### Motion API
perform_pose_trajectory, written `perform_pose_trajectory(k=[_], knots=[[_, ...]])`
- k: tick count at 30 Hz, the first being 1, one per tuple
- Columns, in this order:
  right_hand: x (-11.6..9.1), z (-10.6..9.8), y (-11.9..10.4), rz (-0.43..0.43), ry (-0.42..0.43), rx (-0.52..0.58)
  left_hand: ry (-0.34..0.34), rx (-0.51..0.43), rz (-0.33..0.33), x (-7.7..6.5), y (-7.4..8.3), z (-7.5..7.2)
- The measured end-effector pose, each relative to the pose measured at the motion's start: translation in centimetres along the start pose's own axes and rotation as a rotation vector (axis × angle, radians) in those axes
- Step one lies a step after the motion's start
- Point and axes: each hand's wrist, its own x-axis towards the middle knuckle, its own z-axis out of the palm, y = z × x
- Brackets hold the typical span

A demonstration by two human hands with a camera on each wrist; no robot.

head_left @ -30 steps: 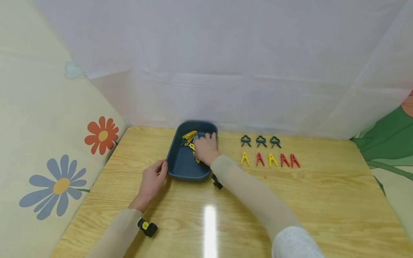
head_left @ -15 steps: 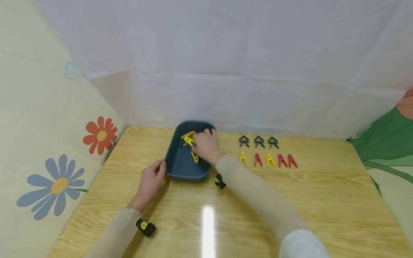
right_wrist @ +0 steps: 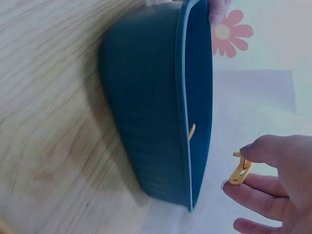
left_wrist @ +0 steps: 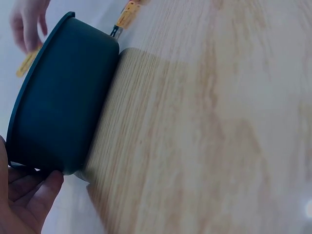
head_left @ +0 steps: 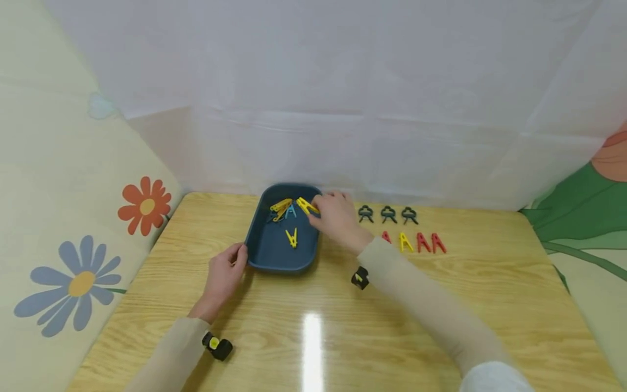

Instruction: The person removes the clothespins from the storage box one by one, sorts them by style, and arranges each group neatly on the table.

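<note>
A dark blue bin (head_left: 281, 261) stands on the wooden table near the back. My left hand (head_left: 226, 275) grips its near left rim, thumb on top and fingers beneath in the left wrist view. My right hand (head_left: 338, 220) pinches a yellow clothespin (head_left: 307, 206) over the bin's right rim; the right wrist view shows this clothespin (right_wrist: 241, 170) between thumb and fingertips. Inside the bin lie a lone yellow clothespin (head_left: 292, 238), a blue clothespin (head_left: 291, 210) and a small pile of yellow and dark clips (head_left: 280, 209).
Right of the bin, 3 dark green clips (head_left: 388, 214) form a back row. In front of them runs a row of red clothespins (head_left: 423, 242) and a yellow one (head_left: 405, 242), partly hidden by the right arm. A white sheet (head_left: 294, 120) hangs behind the table.
My right hand has risen out of the bin and moved right, bringing a yellow clothespin with it. The left hand keeps its hold on the rim.
</note>
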Motion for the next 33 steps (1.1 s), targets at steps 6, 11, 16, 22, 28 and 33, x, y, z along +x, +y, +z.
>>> perform_pose_trajectory(k=[6,11,16,22,28,33], knots=[[-2.2,-1.2,2.0,0.034,0.004,0.051,0.004,-0.002,0.003,0.0,-0.1,0.0],[-4.1,-1.7,4.0,0.058,0.023,0.085,0.004,0.000,0.005,0.0,-0.2,-0.1],[-5.9,-1.8,6.0,0.075,0.061,0.093,-0.010,-0.011,-0.004,0.0,-0.2,0.0],[-8.2,-2.0,8.6,0.114,0.098,0.097,-0.005,-0.011,0.002,0.1,-0.2,0.0],[-11.1,-1.8,11.7,0.182,0.110,0.144,-0.010,-0.009,0.007,0.0,-0.1,0.0],[-13.5,-1.4,14.6,0.248,0.130,0.148,-0.005,-0.001,0.013,-0.1,0.0,0.0]])
